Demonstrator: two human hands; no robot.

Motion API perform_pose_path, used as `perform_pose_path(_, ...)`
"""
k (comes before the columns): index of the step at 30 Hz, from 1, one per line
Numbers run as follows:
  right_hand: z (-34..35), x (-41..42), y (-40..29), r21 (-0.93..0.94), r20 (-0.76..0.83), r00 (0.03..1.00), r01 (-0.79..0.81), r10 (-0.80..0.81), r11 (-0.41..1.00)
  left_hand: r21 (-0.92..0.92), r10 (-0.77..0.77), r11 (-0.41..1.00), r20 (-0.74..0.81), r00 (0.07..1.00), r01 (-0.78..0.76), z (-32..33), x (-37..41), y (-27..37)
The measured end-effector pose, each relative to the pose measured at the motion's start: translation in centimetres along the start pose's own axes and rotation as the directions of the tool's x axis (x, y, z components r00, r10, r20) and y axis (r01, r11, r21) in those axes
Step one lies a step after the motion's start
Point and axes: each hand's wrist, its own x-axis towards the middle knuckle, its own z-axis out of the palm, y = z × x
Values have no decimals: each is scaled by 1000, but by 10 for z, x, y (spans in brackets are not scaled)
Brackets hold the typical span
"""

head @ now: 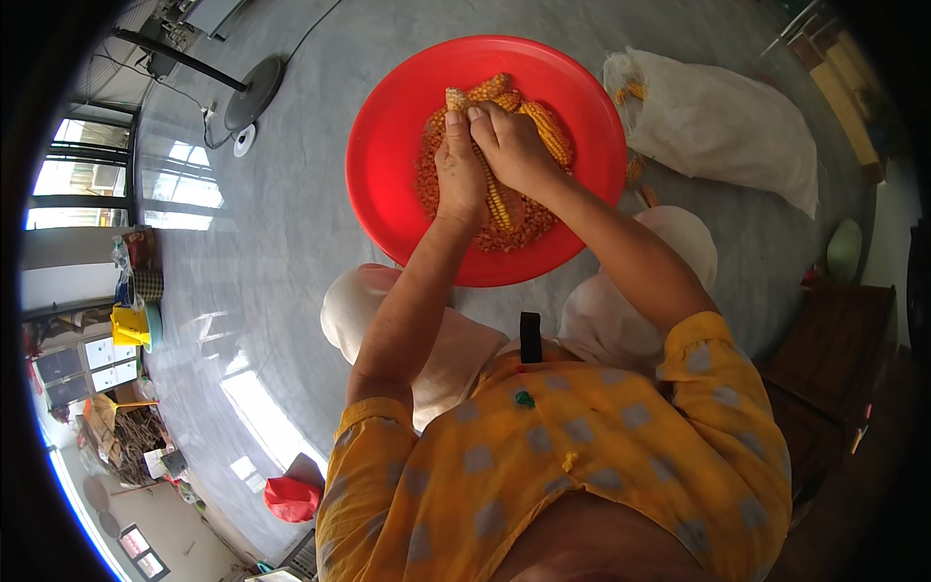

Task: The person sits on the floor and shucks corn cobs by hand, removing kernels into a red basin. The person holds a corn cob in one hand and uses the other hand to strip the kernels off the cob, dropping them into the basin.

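Observation:
Both of my hands grip one ear of dried corn [499, 206] above a red plastic basin [385, 156]. My left hand [461, 164] wraps its left side, thumb pointing up along it. From the right, my right hand [513, 142] presses on the ear close to its upper end. That upper end looks pale and partly bare of kernels, while yellow rows cover the lower part. Beneath lie loose orange corn kernels [509, 236] on the basin's bottom. More whole corn ears [545, 131] rest in the basin beyond and right of my hands. My fingers hide the ear's middle.
At right, a white woven sack [727, 131] lies on its side with corn ears [634, 90] at its mouth. A stand fan's round base [254, 93] and cables sit on the grey floor at upper left. A wooden cabinet [829, 349] stands at right, a red bag [292, 499] at lower left.

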Motion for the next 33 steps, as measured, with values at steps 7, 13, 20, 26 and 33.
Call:
perform_pose_path(7, -9, 3, -4, 197, 70, 987, -157, 146, 968, -117, -96, 989, -54, 994, 90, -7, 8, -2)
perform_pose_path(13, -18, 10, -9, 299, 141, 961, -271, 238, 915, -29, -126, 991, 78, 989, 129, -15, 7, -3)
perform_pose_path(20, -13, 16, 19, 363, 229, 956, -260, 184, 895, -122, -153, 980, 62, 986, 160, -12, 11, -10)
perform_pose_path(26, -22, 22, 11, 688, 104, 927, -329, 361, 646, -263, -326, 896, 159, 932, 358, -8, 7, -1)
perform_pose_path(33, -28, 24, 8, 704, 99, 914, -344, 394, 622, -110, -228, 955, 317, 921, 274, -10, 7, -11)
